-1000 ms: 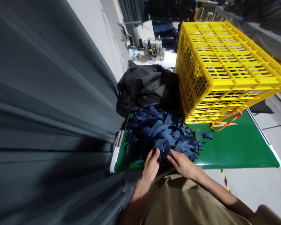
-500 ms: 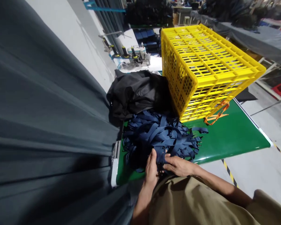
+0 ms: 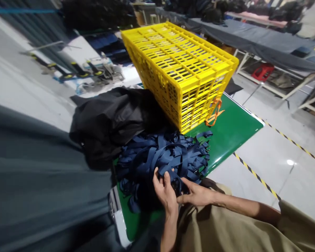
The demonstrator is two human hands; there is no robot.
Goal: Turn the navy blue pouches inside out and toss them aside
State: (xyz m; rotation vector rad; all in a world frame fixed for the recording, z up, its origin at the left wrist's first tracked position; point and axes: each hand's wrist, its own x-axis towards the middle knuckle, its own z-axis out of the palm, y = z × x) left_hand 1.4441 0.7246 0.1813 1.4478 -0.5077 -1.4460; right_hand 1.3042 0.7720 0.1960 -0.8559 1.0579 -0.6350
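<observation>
A tangled pile of dark blue webbing straps (image 3: 157, 154) lies on the green tabletop (image 3: 231, 119), small dark clips showing at some ends. At the pile's near edge, my left hand (image 3: 166, 190) is closed around some of the straps, thumb up and fingers curled. My right hand (image 3: 196, 192) grips the same bunch from the right side, its fingers partly behind the webbing. Both hands are close together, just in front of my body. How many straps they hold is hidden.
A yellow plastic crate (image 3: 182, 84) with orange ties (image 3: 214, 113) stands behind the pile. Black fabric (image 3: 115, 119) is heaped to its left. A grey curtain (image 3: 36, 182) hangs at left, and a sewing machine (image 3: 105, 70) stands behind. Striped tape (image 3: 257, 176) marks the floor.
The view has swung to the right, so the table and crate appear further left. My left hand's fingers have lifted and curled around the straps; the right hand stays at the bunch.
</observation>
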